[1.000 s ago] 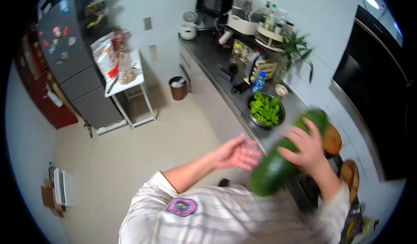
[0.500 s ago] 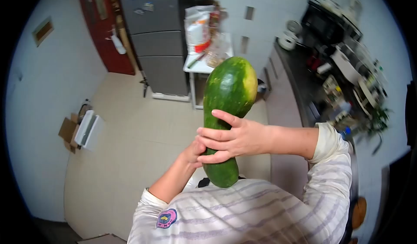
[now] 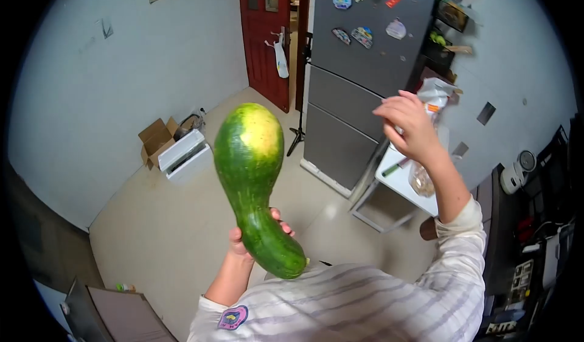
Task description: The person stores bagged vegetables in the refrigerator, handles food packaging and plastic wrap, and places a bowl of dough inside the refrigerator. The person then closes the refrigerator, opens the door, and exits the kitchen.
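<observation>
- Fingers (image 3: 281, 223) of the left hand (image 3: 252, 238) wrap tight around the narrow neck of a large green gourd (image 3: 255, 177), gripping it just above a striped shirt (image 3: 353, 308) with a round badge.
- Held upright and tilted slightly, the gourd points its fat end upward, a pale yellow patch showing near the top.
- Raised to the right and well apart from the gourd, the right hand (image 3: 407, 126) holds nothing, its fingers loosely curled and slightly spread.
- Beyond that hand, a small white table (image 3: 404, 187) carries a clear bag of food and a green-handled tool, with a white sack behind the fingers.
- Beside the table stands a grey fridge (image 3: 359, 68) dotted with magnets.
- Across the beige floor, an open cardboard box (image 3: 155, 138) sits against the white wall, touching a white appliance (image 3: 188, 153).
- At the far end, a red door (image 3: 264, 31) stands next to the fridge, a white bag hanging from its handle.
</observation>
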### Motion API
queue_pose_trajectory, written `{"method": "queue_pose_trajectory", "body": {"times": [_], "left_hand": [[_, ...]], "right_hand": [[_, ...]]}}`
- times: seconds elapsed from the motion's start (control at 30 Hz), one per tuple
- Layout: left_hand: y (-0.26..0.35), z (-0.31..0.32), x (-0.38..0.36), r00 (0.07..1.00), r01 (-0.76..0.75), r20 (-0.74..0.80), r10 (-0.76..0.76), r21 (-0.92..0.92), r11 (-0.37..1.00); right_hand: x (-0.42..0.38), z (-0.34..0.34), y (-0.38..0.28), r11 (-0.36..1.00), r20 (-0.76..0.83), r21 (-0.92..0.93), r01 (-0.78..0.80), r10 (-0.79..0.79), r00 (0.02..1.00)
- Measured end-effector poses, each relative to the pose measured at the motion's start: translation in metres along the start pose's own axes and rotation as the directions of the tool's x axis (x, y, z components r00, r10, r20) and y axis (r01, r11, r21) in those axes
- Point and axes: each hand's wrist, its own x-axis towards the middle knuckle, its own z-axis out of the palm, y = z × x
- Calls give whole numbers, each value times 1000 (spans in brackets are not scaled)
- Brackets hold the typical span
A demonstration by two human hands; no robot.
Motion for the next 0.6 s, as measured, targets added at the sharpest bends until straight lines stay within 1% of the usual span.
{"method": "queue_pose_trajectory", "body": {"times": [0.03,0.07,0.1,0.13,0.2,0.27,0.3,0.33,0.4,0.43,0.5,0.53,0.6], "left_hand": [[21,-17,14,1000,-4,20,3,22,1000],[41,-32,23,1000,6,28,-7,35,999],[51,-37,30,999,14,47,-16,40,999],[74,-54,50,999,3,33,-5,57,998],[92,-75,74,999,-35,1,35,56,998],[121,-98,100,999,50,5,-51,36,998],[131,-108,113,997,70,21,-69,-3,998],[142,-120,124,997,75,25,-75,0,997],[157,-147,156,987,98,132,-90,-58,993],[165,-160,172,986,102,136,-92,-62,993],[175,-184,213,980,86,188,-68,-87,992],[179,-199,230,981,75,186,-58,-89,993],[192,-228,260,976,91,200,-84,-25,996]], "right_hand": [[21,32,12,1000,-2,0,-6,6,1000],[39,63,18,999,44,-43,-2,4,999],[52,78,23,994,71,-109,19,-11,997],[75,110,35,996,185,-65,-58,69,980],[98,151,60,993,396,-13,-113,109,912],[124,180,92,991,511,-36,-127,128,850],[138,190,107,979,535,-92,-181,202,820],[151,203,122,967,512,-141,-214,256,820],[173,226,161,949,476,-231,-213,301,826],[185,240,180,947,476,-237,-215,306,824],[216,260,219,929,448,-341,-145,296,844],[229,271,239,931,451,-339,-135,287,845],[256,293,277,864,393,-503,-16,245,886]]}}
